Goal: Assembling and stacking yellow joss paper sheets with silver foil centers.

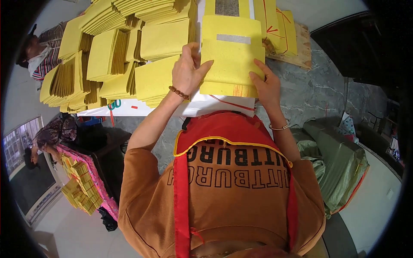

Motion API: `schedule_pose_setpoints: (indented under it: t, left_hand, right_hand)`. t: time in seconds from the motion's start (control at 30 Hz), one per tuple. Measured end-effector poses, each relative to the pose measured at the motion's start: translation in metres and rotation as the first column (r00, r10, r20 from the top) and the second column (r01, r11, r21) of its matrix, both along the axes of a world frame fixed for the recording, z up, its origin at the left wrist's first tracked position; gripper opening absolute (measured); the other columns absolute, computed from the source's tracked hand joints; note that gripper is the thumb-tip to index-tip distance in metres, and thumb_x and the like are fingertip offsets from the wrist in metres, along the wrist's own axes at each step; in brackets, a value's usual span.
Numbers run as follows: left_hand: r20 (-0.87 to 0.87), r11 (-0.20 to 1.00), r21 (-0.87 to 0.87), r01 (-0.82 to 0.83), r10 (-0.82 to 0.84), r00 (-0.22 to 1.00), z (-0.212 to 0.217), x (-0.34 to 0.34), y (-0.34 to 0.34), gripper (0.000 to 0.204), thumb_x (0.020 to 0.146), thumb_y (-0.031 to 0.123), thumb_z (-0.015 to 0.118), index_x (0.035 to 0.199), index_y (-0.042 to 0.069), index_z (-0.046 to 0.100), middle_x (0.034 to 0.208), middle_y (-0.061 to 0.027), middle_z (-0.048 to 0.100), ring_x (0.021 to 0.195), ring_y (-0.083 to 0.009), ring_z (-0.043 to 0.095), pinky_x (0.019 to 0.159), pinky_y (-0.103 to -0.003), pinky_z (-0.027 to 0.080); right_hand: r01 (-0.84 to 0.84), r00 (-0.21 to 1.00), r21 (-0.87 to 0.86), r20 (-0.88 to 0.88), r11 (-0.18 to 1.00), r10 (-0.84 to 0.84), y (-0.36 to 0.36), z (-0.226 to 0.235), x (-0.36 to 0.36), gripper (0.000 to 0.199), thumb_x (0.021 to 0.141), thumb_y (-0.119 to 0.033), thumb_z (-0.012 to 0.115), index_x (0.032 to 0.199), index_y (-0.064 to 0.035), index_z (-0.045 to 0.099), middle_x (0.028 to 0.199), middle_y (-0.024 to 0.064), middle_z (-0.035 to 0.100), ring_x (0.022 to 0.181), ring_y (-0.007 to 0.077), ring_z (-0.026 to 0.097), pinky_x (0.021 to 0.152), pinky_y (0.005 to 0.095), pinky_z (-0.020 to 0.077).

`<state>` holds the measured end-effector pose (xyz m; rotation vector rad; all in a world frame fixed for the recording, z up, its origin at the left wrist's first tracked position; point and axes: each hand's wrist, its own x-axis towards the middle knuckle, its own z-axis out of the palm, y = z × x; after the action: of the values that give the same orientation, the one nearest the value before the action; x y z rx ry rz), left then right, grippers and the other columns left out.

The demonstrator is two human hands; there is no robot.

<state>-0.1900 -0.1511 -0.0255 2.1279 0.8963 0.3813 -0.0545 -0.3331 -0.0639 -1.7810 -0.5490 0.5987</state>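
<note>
A stack of yellow paper [232, 64] lies in front of me at the near edge of the table. A silver rectangle shows at its far part, and orange-red marks streak its near right edge. My left hand [187, 73] grips the left side, its thumb over the top and its other fingers curled at the edge. On the opposite side my right hand [267, 84] holds the right edge, thumb and fingers bent against it. Just beyond lies another yellow sheet with a silver-grey patch [227, 7].
Folded yellow paper bundles [105, 53] crowd the table's left side. Yellow bundles tied with red string [284, 32] sit on a wooden board [304, 47] at right. Green-covered goods [331, 159] stand at lower right. Two other people are at left, one near a pink-covered table [101, 185].
</note>
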Motion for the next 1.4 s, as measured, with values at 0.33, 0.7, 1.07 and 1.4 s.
schedule_pose_setpoints:
  t: [0.33,0.7,1.07,1.4]
  left_hand:
    - [-0.031,0.691,0.632,0.349,-0.428,0.903,-0.012,0.026,-0.019,0.034,0.084,0.026,0.061,0.113,0.009,0.058,0.117,-0.0121,0.054,0.114,-0.0296,0.045,0.091,-0.041,0.034]
    - [-0.193,0.634,0.641,0.433,-0.414,0.89,-0.024,0.024,-0.024,0.049,0.087,0.038,0.054,0.131,0.019,0.046,0.135,-0.0116,0.042,0.122,-0.0309,0.038,0.098,-0.046,0.031]
    - [-0.366,0.554,0.59,0.587,-0.465,0.806,-0.024,0.022,-0.025,0.057,0.088,0.049,0.049,0.14,0.03,0.035,0.147,-0.0089,0.029,0.133,-0.0326,0.028,0.105,-0.053,0.022]
    - [-0.287,0.605,0.568,0.558,-0.49,0.823,-0.027,0.021,-0.022,0.066,0.086,0.051,0.05,0.14,0.016,0.037,0.145,-0.0115,0.033,0.133,-0.0314,0.028,0.106,-0.052,0.018]
  right_hand:
    - [0.053,0.998,0.081,-0.024,0.995,-0.052,0.0,-0.001,-0.008,0.04,0.081,-0.011,0.062,0.119,-0.0017,0.058,0.098,0.0162,0.067,0.082,0.0135,0.062,0.074,0.0277,0.0487]
    - [0.04,0.998,0.046,0.049,0.998,-0.042,0.002,0.006,-0.007,0.038,0.081,-0.01,0.062,0.118,-0.0014,0.059,0.098,0.0157,0.067,0.083,0.0135,0.062,0.074,0.028,0.0487]
    - [-0.053,0.954,-0.185,0.283,0.981,0.105,-0.003,0.017,-0.009,0.041,0.08,-0.017,0.064,0.119,-0.008,0.059,0.121,0.0166,0.056,0.105,0.0237,0.058,0.086,0.0375,0.0447]
    - [-0.021,0.437,-0.522,0.763,0.853,0.477,-0.012,-0.019,-0.038,0.065,0.084,-0.049,0.052,0.135,-0.0088,0.04,0.144,0.0095,0.033,0.135,0.0352,0.023,0.098,0.07,0.0122]
